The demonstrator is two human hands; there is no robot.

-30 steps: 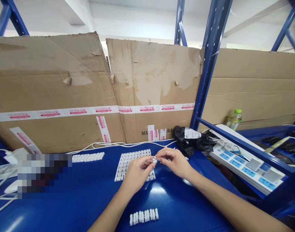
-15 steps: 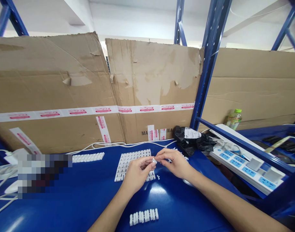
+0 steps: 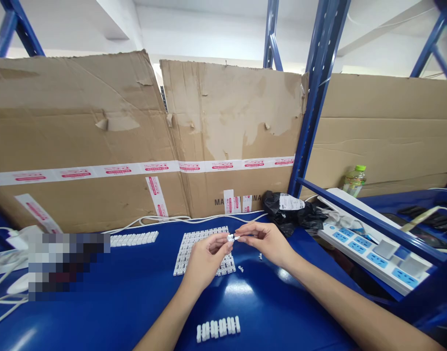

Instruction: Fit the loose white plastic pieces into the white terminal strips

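My left hand and my right hand meet above the blue table, both pinching one small white plastic part between thumb and fingertips. Just behind and below the hands lies a white grid of the same parts. A short row of joined white parts lies near the front. Two tiny white pieces lie loose on the table under my right hand.
Another white strip lies at the left, beside a blurred patch. Torn cardboard sheets wall the back. At the right are a black bag, a white power strip, a green-capped bottle and a blue rack post. White cables run along the left edge.
Both hands have lifted slightly with the small part still pinched between them. Loose white pieces now show on the table under my right hand.
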